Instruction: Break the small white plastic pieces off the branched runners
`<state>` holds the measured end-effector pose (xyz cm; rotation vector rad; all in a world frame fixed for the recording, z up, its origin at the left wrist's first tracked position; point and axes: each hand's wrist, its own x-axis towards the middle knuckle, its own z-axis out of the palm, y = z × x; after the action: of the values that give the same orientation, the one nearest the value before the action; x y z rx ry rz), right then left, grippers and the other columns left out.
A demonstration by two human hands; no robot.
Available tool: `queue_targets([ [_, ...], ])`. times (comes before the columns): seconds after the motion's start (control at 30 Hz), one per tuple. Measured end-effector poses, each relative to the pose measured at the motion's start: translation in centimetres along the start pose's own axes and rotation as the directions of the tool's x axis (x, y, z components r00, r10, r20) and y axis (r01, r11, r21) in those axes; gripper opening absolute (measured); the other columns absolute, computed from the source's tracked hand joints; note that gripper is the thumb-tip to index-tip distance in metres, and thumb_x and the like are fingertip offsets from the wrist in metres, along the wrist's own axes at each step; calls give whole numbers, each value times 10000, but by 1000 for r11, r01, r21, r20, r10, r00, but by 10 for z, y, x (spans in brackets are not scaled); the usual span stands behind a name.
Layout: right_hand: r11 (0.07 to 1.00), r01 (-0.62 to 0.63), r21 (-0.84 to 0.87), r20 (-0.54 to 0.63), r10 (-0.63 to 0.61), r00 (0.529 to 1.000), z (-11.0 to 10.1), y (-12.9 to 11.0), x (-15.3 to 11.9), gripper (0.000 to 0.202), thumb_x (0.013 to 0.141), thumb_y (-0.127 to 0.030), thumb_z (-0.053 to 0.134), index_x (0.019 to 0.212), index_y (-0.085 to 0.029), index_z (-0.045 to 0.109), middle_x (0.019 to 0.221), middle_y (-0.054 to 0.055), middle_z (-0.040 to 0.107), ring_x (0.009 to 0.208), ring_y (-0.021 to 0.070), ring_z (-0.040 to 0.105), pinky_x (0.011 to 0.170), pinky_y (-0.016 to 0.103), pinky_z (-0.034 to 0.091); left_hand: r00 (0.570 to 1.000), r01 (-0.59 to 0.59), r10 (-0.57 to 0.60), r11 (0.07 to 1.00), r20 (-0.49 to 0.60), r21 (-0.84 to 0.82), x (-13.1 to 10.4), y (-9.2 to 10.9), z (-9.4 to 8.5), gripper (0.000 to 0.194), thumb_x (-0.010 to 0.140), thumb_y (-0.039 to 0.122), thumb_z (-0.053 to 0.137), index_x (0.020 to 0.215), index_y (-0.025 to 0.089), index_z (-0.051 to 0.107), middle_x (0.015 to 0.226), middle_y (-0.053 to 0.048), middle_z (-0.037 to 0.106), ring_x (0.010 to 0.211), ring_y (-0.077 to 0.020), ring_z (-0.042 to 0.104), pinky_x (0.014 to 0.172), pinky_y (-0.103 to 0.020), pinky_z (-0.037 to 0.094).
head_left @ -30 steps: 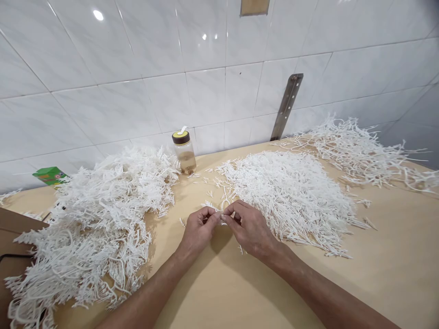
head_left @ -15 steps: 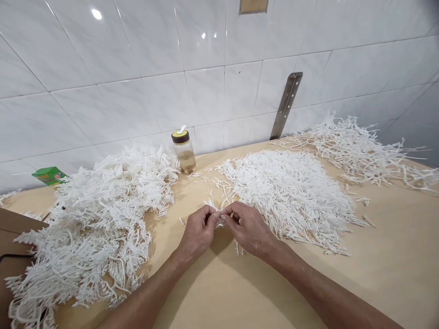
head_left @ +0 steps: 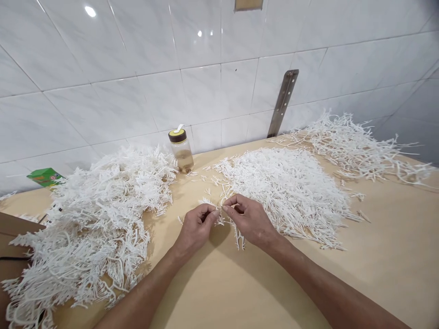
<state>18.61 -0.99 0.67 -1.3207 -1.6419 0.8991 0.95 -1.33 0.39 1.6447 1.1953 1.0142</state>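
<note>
My left hand [head_left: 199, 225] pinches a thin white branched piece [head_left: 220, 219] between thumb and forefinger, at the middle of the table. Close on its right, my right hand [head_left: 250, 220] is closed in a pinch on the same white strand, parts of which hang below its fingers. The fingertips of both hands are a small gap apart. A dense heap of small white pieces [head_left: 284, 187] lies just behind and right of my right hand. To the left spreads a taller heap of white branched pieces [head_left: 103, 219].
A lidded bottle of brownish liquid [head_left: 184, 155] stands near the tiled wall. Longer white strands [head_left: 356, 146] lie at the back right. A metal bracket [head_left: 283, 103] leans at the wall. A green packet [head_left: 44, 177] and a brown box [head_left: 15, 235] are at left.
The fingertips of my hands have moved slightly apart, with the white piece between them. The whole view has shifted a little.
</note>
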Motion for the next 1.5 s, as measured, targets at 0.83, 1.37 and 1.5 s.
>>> queue_targets([
  [0.83, 917, 231, -324, 36, -233, 972, 12, 2, -7, 121, 885, -170, 543, 845, -187, 655, 762, 28, 686, 674, 157, 613, 649, 275, 438, 995, 29, -13, 988, -101, 149, -1, -4, 4, 266, 890, 369, 541, 726, 167, 599, 623, 16, 528, 576, -120, 444, 556, -241, 354],
  [1.37, 937, -219, 273, 41, 216, 976, -5, -5, 6, 171, 834, -367, 595, 811, -198, 597, 465, -79, 474, 348, 92, 382, 341, 217, 323, 988, -60, 67, 997, -143, 54, -1, -2, -2, 272, 901, 396, 562, 733, 184, 547, 588, 35, 462, 528, -102, 405, 518, -228, 326],
  [1.5, 880, -96, 464, 21, 97, 995, -20, -11, 6, 273, 852, -458, 627, 839, -186, 614, 429, -95, 420, 332, 72, 329, 324, 202, 303, 981, 130, -161, 962, -110, -241, 3, -3, -5, 369, 842, 514, 623, 701, 184, 538, 475, 63, 439, 416, -70, 360, 435, -197, 281],
])
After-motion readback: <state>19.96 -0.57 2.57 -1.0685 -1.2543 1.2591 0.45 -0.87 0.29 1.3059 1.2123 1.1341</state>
